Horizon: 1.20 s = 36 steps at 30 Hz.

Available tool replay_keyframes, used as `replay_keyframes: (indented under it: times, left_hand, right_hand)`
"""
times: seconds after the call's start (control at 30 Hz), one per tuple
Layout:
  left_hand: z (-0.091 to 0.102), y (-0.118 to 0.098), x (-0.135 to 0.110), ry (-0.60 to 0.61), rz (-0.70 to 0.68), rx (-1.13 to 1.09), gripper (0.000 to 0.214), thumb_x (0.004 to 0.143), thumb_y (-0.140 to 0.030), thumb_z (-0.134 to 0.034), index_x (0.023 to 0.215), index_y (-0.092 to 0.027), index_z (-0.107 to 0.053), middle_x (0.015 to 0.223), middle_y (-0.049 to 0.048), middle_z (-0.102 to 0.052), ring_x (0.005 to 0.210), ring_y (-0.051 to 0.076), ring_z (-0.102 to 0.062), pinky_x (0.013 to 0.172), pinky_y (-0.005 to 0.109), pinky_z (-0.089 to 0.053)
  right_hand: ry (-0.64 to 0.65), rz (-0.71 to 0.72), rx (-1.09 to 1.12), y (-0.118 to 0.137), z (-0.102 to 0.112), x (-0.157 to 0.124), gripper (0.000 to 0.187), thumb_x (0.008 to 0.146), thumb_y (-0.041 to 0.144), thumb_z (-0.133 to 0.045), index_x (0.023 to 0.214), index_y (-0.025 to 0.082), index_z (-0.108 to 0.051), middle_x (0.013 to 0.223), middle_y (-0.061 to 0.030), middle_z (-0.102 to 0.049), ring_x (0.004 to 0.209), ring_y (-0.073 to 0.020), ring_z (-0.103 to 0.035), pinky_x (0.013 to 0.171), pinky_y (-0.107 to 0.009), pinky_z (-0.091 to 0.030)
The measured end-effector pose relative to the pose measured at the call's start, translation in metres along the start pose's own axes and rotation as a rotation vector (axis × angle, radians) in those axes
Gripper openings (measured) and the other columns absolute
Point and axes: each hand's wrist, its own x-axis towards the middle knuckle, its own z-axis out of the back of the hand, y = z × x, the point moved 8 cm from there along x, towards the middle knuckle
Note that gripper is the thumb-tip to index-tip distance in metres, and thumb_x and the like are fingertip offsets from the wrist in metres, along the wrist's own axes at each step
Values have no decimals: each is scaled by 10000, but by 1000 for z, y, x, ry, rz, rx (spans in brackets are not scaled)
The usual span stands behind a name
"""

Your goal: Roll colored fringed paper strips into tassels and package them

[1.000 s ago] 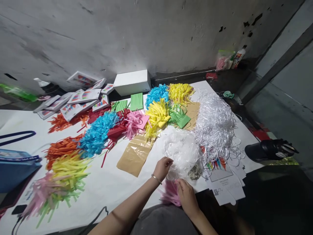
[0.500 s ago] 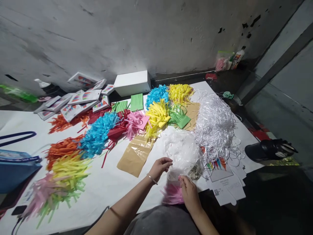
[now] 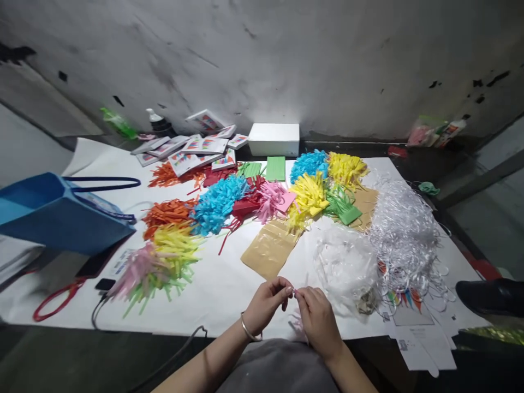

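The left hand [image 3: 268, 305] and right hand [image 3: 320, 321] pinch a pink tassel [image 3: 297, 324] at its top, near the table [image 3: 221, 303] edge. Just beyond lies a clear plastic bag [image 3: 341, 262], apparently holding white material.

Worktop [image 3: 223, 297] is brightly lit; area below near edge is dark. Glare marks the brown sheet [image 3: 268, 254]. Pink strips [image 3: 297, 324] appear blurred. Wide-angle distortion stretches the blue bag [image 3: 69, 224].

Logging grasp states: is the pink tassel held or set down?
Held: the right hand pinches the pink tassel, strands showing below. Whether the left hand grips it, cannot tell.
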Motion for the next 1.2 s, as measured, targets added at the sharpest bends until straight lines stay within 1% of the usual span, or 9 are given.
replay_keyframes:
  times: [0.13,0.27,0.43,0.53,0.67,0.8,0.97,1.1,1.2]
  left_hand:
    - [36,3,-22,-59,-20,-42,370,746,-500,-671,733,-140,-585,642,-27,-518,518,79,-454,501,212,-387]
    - [62,1,-41,-59,-46,8,369,760,-501,-654,739,-140,-582,637,-26,-513,511,77,-445,496,208,-380]
    - [91,-15,-56,-57,-107,99,351,780,-492,-631,752,-143,-601,636,-9,-533,538,92,-455,506,208,-393]
    - [104,-21,-61,-69,-123,121,335,793,-477,-621,759,-144,-601,643,-9,-531,539,91,-452,505,207,-397]
    - [113,-21,-64,-43,-128,92,318,802,-456,-619,768,-140,-609,658,-4,-547,538,86,-453,515,209,-398]
    - [119,-16,-64,-27,-110,27,319,783,-450,-647,767,-133,-614,646,-8,-550,527,82,-451,510,209,-389]
    - [123,-11,-61,-14,-88,-37,318,765,-444,-672,759,-131,-619,637,-6,-568,523,80,-446,505,208,-385]
    - [125,-13,-62,-28,-113,-11,306,772,-435,-667,750,-133,-622,612,-8,-569,539,89,-459,511,207,-389]
    - [124,-14,-63,-47,-127,20,299,773,-432,-663,755,-135,-631,618,-14,-562,540,89,-463,505,206,-392]
  right_hand:
    - [134,88,-63,32,-28,9,254,968,184,-359,835,214,-574,745,-27,-607,733,-186,-545,692,-305,-396]
    - [272,85,-91,56,-52,16,259,967,204,-379,791,215,-569,734,-19,-616,708,-181,-541,681,-301,-391]
    - [287,-35,129,72,-71,23,233,971,265,-415,821,223,-589,757,2,-633,725,-155,-582,662,-253,-429]
    - [258,10,71,79,-79,23,203,965,251,-422,852,225,-588,787,-10,-633,760,-169,-574,686,-269,-426]
    - [268,112,-54,90,-93,22,243,972,207,-374,817,221,-559,756,-16,-609,722,-174,-544,687,-292,-399]
    - [232,122,-110,96,-98,26,248,969,200,-373,803,219,-556,742,-22,-600,712,-184,-528,679,-300,-381]
    - [249,73,-37,97,-100,28,256,975,222,-381,814,224,-578,751,-15,-617,730,-181,-545,686,-289,-394]
    - [242,3,43,91,-99,26,199,962,250,-439,850,238,-603,780,-1,-638,762,-170,-573,696,-265,-420]
    - [228,12,29,88,-98,24,181,960,247,-437,886,236,-602,826,-12,-641,795,-177,-567,716,-275,-424]
